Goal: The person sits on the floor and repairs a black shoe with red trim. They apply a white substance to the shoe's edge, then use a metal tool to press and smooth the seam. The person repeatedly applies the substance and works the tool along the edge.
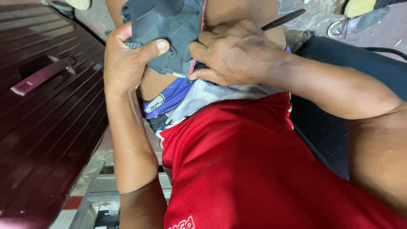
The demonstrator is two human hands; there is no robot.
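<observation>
A dark grey patterned piece of fabric (174, 25) with a red edge lies over my lap at the top of the view. My left hand (127, 55) grips its left side, thumb pressed on top of the cloth. My right hand (237, 53) pinches the cloth at its red seam, fingers curled over it. A thin black tool (282, 19) sticks out from behind my right hand; whether that hand holds it I cannot tell. Below the hands are my blue-and-white shorts (182, 99) and my red shirt (254, 169).
A dark maroon ribbed suitcase (46, 110) with a recessed handle lies at the left. A black case or seat (339, 123) is at the right. Sandals (360, 17) rest on the concrete floor at top right. A metal frame (97, 195) shows at the bottom left.
</observation>
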